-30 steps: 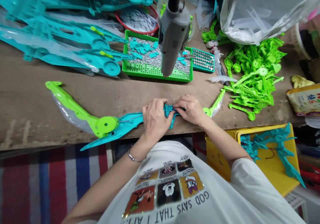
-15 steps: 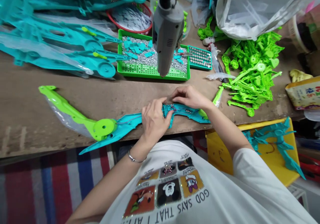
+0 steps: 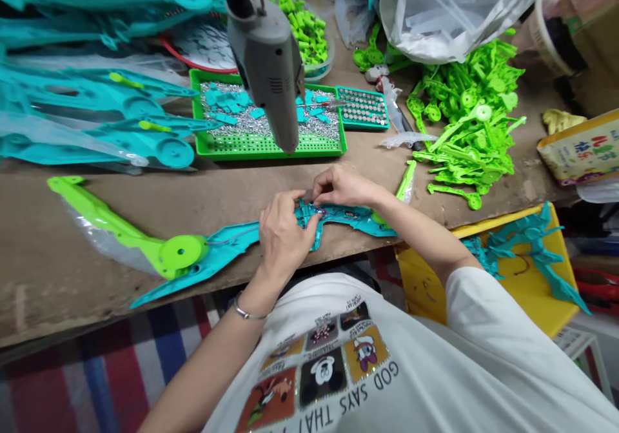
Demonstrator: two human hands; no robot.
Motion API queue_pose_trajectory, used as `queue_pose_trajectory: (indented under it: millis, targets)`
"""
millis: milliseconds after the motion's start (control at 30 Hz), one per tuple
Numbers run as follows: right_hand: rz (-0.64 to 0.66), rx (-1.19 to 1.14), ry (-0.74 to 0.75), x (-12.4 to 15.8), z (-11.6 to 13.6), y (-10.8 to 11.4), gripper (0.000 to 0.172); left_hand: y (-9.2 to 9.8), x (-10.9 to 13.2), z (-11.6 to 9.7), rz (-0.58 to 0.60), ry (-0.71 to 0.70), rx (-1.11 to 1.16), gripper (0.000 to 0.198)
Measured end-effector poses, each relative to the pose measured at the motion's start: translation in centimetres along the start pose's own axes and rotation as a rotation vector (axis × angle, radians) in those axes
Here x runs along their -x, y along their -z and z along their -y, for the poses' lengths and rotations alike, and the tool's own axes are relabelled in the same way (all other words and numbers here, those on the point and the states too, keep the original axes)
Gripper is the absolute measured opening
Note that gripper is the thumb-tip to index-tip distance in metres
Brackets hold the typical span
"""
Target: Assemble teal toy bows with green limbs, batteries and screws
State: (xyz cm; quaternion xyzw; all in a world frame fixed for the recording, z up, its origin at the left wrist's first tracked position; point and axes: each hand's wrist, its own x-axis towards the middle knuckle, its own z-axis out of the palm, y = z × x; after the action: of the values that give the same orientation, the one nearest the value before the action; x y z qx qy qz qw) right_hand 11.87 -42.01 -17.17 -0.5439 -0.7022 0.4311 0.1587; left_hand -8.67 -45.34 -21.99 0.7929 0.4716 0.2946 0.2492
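Note:
A long teal and lime-green toy bow lies along the near edge of the wooden bench. My left hand is closed over its teal middle grip and presses it to the bench. My right hand pinches with thumb and fingers at the top of the same grip, where thin wires and small parts show. The lime limb with its round hub stretches away to the left. A grey electric screwdriver hangs from above, just beyond my hands.
A green tray of screws and teal bits sits behind, a small teal tray of button cells beside it. Teal bow parts pile at back left, lime parts at right. A yellow bin stands below the bench edge.
My right hand has slid from the grip's right side up to its top edge. The view has swung, so the hanging screwdriver and the trays appear further left.

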Motion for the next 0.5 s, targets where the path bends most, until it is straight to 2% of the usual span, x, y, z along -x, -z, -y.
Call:
queue_pose_trajectory:
  millis: [67,200,333,500]
  targets:
    - [-0.090,-0.038,0.041,1.0,-0.3,0.1,0.011,0.0,-0.2,0.1,0.009,0.007,-0.018,0.042]
    - [-0.367,-0.015,0.060,4.0,0.0,0.4,0.019,0.2,-0.4,-0.1,0.023,0.013,-0.068,0.040]
    - [-0.374,0.208,0.150,6.7,0.7,-1.5,0.019,0.5,-0.5,-0.5,0.045,-0.006,-0.080,0.034]
    - [-0.433,0.509,0.175,7.6,0.2,-5.4,0.027,0.8,-0.4,-0.9,0.062,-0.033,-0.056,0.027]
